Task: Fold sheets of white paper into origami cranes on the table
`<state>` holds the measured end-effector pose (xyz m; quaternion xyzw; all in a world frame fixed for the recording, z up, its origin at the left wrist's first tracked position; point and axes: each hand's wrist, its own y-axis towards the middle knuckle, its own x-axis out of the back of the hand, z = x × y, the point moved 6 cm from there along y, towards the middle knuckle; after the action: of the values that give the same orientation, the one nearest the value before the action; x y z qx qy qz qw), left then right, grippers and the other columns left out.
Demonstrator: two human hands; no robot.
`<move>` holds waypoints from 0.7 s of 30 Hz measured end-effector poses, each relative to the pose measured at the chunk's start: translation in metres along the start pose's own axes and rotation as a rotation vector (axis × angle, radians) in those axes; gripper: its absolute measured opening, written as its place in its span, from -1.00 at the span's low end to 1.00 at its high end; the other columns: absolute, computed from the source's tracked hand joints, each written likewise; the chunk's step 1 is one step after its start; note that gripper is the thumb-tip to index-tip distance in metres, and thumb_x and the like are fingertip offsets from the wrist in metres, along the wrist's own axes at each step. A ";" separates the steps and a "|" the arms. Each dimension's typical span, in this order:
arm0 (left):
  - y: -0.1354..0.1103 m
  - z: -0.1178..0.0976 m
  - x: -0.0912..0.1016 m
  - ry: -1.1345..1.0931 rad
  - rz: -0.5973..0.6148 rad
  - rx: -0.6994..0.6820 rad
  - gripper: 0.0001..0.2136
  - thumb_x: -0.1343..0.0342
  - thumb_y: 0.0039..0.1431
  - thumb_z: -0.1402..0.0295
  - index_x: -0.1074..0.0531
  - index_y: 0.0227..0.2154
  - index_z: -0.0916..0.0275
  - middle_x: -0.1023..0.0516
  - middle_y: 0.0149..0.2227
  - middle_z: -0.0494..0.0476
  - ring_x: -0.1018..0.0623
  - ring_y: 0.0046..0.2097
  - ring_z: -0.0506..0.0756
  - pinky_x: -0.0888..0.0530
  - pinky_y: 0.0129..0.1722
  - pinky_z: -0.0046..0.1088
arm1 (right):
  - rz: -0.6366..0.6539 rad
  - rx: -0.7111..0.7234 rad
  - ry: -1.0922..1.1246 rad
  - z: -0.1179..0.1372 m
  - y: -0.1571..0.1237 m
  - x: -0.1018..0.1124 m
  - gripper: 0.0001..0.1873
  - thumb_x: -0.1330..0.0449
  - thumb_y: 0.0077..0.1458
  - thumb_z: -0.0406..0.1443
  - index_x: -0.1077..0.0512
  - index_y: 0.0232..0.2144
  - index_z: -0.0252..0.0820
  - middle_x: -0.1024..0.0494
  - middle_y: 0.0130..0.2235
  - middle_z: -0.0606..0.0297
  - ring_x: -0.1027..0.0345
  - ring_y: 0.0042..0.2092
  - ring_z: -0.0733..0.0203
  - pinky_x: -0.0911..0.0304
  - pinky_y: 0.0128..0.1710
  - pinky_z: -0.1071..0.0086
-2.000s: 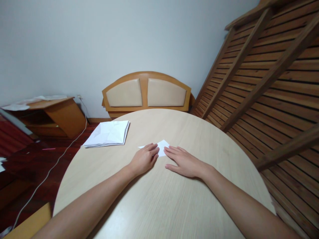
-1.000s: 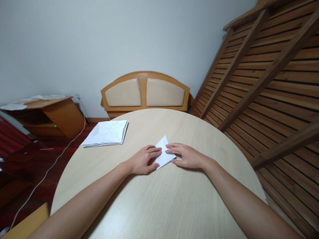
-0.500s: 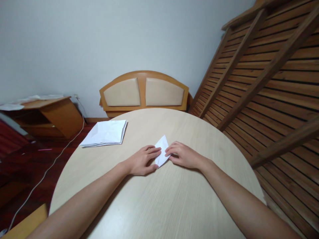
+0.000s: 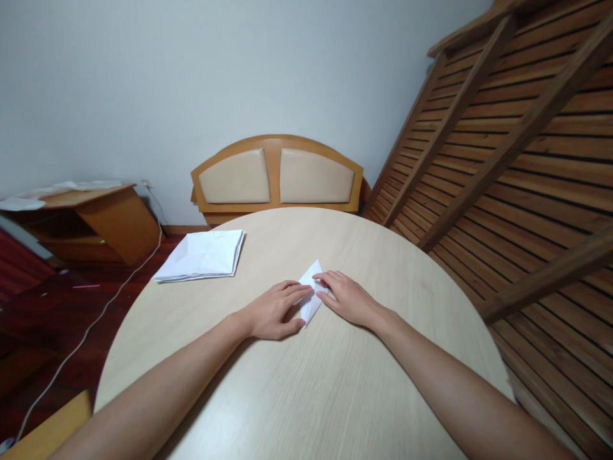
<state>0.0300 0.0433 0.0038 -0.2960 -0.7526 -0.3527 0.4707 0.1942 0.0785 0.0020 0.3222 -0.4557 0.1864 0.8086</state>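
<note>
A small sheet of folded white paper (image 4: 311, 305), pointed at its top and bottom, lies on the round table (image 4: 306, 396) between my hands. My left hand (image 4: 276, 311) rests at its left side, fingers stretched over the paper and the thumb apart near the lower corner. From the right, my right hand (image 4: 345, 296) has its thumb and fingertips closed on the paper's right edge. Part of the paper is hidden under the fingers of both hands.
A stack of white paper (image 4: 204, 255) lies at the table's left side. Beyond the table stands a padded headboard (image 4: 272, 172) against the wall. Wooden slats (image 4: 517, 147) lean at the right. A desk (image 4: 110, 223) and a white cable (image 4: 103, 313) are on the left.
My right hand has shifted slightly left and its fingertips reach farther over the paper. The right-hand part of the paper lies further folded in. My left hand has barely moved.
</note>
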 end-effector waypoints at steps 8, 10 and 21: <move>0.000 -0.003 -0.001 0.062 0.059 -0.039 -0.53 -0.07 0.28 0.22 -0.34 0.24 0.12 -0.30 0.32 0.28 -0.30 0.30 0.33 -0.27 0.25 0.00 | -0.019 -0.079 -0.049 -0.004 -0.001 -0.005 -0.68 -0.12 0.28 -0.29 -0.37 0.06 -0.20 -0.51 0.04 0.10 -0.34 0.08 0.03 -0.24 0.11 0.09; 0.000 -0.003 -0.002 0.071 0.067 -0.036 -0.54 -0.03 0.30 0.25 -0.33 0.24 0.12 -0.29 0.32 0.27 -0.30 0.30 0.32 -0.27 0.25 0.00 | 0.015 -0.057 -0.035 -0.001 -0.004 -0.005 -0.57 -0.13 0.27 -0.26 -0.31 0.16 -0.18 -0.45 0.14 0.08 -0.29 0.16 0.01 -0.20 0.16 0.07; 0.000 -0.002 -0.002 0.068 0.067 -0.034 -0.56 -0.01 0.32 0.27 -0.33 0.24 0.14 -0.29 0.32 0.25 -0.30 0.30 0.32 -0.27 0.25 -0.01 | 0.112 -0.048 0.039 -0.003 -0.011 -0.016 0.06 -0.29 0.03 0.08 0.06 0.41 -0.13 -0.07 0.41 -0.01 0.03 0.39 -0.17 0.06 0.34 -0.05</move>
<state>0.0315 0.0414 0.0026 -0.3169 -0.7198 -0.3595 0.5023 0.1943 0.0721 -0.0166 0.2729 -0.4617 0.2265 0.8131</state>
